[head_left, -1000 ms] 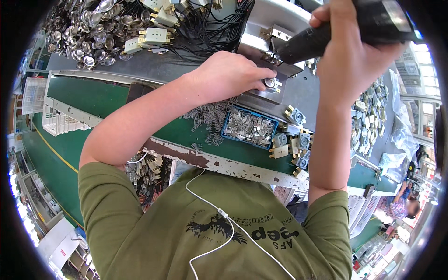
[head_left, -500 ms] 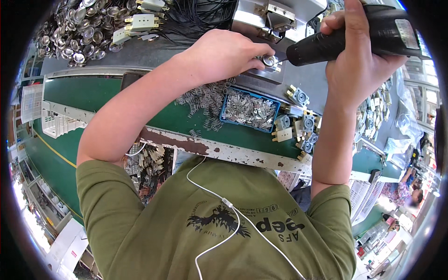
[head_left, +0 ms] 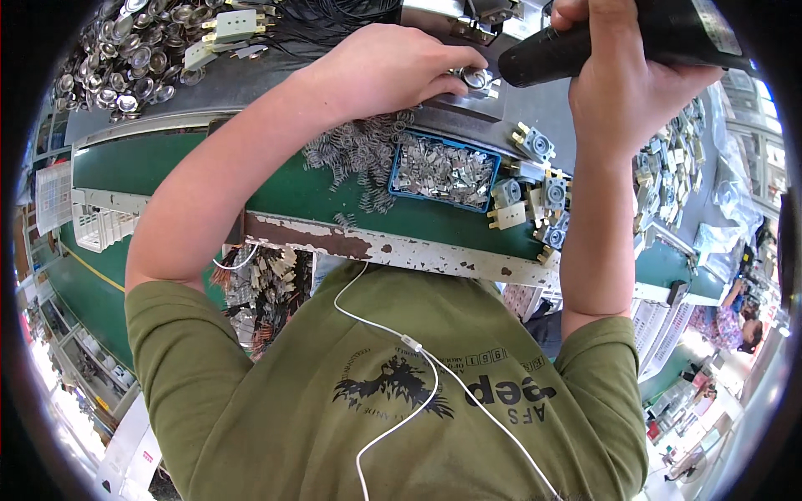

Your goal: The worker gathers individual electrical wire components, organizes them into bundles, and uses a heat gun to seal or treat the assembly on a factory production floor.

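The small metal-topped part [head_left: 474, 78] sits just right of the left hand [head_left: 380, 71], pinched between thumb and forefinger; it looks round, so I can't pick out a long axis. That hand is nearer. The right hand [head_left: 614, 92], well apart, wraps round a black tool [head_left: 547, 57] lying roughly sideways, its tapered nose toward the part, seemingly short of touching. Bodyward of the left hand, a green surface [head_left: 292, 197] bears loose springs [head_left: 363, 159] and a blue tray [head_left: 434, 200]; metal cups [head_left: 138, 58] heap leftward, and past the elbow runs a green floor [head_left: 88, 309].

Black tapered tool [head_left: 541, 58] — near silver disc [head_left: 474, 78]
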### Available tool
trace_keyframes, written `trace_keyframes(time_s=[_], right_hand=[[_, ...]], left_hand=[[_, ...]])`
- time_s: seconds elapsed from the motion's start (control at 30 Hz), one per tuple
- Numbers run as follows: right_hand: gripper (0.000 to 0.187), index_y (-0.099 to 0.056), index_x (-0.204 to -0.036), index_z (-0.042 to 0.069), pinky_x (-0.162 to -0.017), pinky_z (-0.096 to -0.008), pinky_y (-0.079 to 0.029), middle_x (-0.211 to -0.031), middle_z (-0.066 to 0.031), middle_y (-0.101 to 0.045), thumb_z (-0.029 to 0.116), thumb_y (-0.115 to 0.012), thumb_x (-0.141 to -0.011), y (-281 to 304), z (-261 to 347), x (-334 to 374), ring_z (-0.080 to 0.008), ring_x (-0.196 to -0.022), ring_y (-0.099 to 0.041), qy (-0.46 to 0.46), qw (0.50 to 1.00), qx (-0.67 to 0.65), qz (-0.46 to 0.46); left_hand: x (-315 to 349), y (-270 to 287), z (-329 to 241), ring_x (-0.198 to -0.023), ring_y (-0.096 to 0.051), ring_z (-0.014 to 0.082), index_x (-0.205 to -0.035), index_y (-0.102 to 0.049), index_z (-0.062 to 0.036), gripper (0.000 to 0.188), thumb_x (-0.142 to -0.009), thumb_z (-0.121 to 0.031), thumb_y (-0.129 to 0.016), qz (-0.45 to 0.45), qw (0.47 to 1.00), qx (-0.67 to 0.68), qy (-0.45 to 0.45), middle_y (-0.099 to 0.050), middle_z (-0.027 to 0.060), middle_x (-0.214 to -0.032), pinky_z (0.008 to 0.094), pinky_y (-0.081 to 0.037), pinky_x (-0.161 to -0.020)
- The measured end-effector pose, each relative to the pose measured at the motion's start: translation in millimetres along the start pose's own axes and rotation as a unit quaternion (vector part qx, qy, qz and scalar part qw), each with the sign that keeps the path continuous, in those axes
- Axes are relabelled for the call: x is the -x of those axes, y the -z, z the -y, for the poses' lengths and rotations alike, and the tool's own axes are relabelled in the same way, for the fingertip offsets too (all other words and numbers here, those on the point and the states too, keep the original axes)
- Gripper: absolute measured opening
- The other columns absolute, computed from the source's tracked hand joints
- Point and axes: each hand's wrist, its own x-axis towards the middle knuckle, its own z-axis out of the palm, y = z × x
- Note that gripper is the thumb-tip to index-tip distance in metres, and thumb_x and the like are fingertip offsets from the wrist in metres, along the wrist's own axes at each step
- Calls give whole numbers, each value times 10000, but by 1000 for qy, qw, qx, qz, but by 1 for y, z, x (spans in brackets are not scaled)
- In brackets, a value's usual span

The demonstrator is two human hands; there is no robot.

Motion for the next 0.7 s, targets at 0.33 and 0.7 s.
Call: trace_keyframes(time_s=[0.33, 0.7], right_hand=[[210, -575, -1022, 2, -501, -237, -492, -709, -36, -629, 70, -724, -890, 0, -7, 2, -97, -544, -593, 37, 999, 25, 10], [149, -659, -971, 12, -487, -223, -465, -705, -32, -621, 125, -718, -895, 29, 17, 2, -94, -544, -582, 28, 998, 34, 36]], left_hand=[[-2, 16, -1, -854, -677, 350, -1254, -568, -92, 365, -980, -332, -542, 36, 997, 35, -54, -695, 153, -933, 448, -536, -710], [10, 18, -30, -929, -654, 267, -1204, -640, -156, 327, -886, -233, -650, -134, 986, -69, -74, -682, 77, -909, 403, -513, -777]])
